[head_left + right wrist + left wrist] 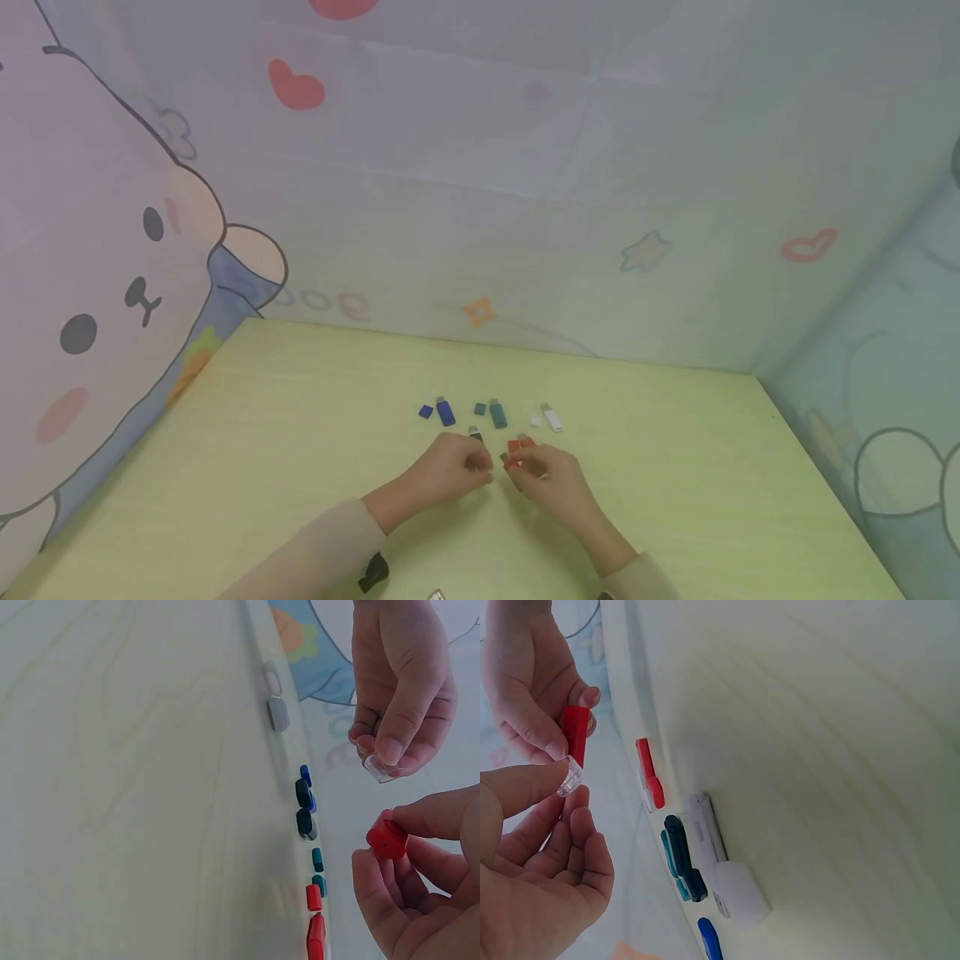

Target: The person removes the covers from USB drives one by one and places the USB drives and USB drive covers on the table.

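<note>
My left hand [453, 462] pinches a small clear cap [377, 769] between thumb and fingers. Facing it, my right hand [555, 483] grips a red USB stick [575, 731]. The stick's metal end points toward the left hand in the head view. In the left wrist view the cap and the red stick are close together; the right wrist view shows a gap between them. Behind the right hand lies another red USB stick [528, 442] with its red cap [513, 446]. A dark USB stick [476, 432] is partly hidden behind the left hand.
Farther back on the pale table [322, 400] lie a blue USB stick [446, 412], a teal one [498, 414] and a white one [552, 417], each beside its separate cap. Part of a light-coloured item [437, 594] shows at the bottom edge. A printed cloth backdrop [480, 167] stands behind.
</note>
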Demonstrator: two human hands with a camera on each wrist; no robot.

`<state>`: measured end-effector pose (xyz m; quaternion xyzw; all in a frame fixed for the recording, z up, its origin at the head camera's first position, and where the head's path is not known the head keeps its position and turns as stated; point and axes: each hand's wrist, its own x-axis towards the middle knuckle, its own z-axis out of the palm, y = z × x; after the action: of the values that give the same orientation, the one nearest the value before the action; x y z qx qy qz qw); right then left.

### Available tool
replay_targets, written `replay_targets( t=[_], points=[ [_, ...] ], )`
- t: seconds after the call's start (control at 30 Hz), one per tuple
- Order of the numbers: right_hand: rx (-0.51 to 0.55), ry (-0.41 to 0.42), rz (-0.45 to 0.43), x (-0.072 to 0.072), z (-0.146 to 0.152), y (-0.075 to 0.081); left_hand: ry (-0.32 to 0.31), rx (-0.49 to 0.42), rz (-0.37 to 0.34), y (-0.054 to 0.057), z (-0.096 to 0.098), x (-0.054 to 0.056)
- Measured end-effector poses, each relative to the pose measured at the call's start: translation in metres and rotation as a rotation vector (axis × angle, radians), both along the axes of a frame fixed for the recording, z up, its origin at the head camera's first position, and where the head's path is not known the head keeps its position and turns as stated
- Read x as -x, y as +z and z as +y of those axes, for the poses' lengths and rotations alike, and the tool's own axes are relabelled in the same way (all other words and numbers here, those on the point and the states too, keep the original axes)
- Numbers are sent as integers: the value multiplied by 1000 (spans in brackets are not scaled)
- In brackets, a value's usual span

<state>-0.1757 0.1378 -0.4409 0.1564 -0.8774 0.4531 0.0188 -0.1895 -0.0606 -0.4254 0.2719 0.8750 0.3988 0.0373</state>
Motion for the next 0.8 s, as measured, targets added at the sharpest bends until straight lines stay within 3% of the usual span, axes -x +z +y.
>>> replay_targets(
  t=[0.17,0.53,0.8],
  points=[
    [-22,-14,4,4,-1,-4,15,14,-40,-7,2,6],
    [-12,-1,-92,7,-2,-8,37,78,-98,-14,5,12],
    [-77,-9,-114,13,-3,-17,30,122,-80,-19,7,16]
  ],
)
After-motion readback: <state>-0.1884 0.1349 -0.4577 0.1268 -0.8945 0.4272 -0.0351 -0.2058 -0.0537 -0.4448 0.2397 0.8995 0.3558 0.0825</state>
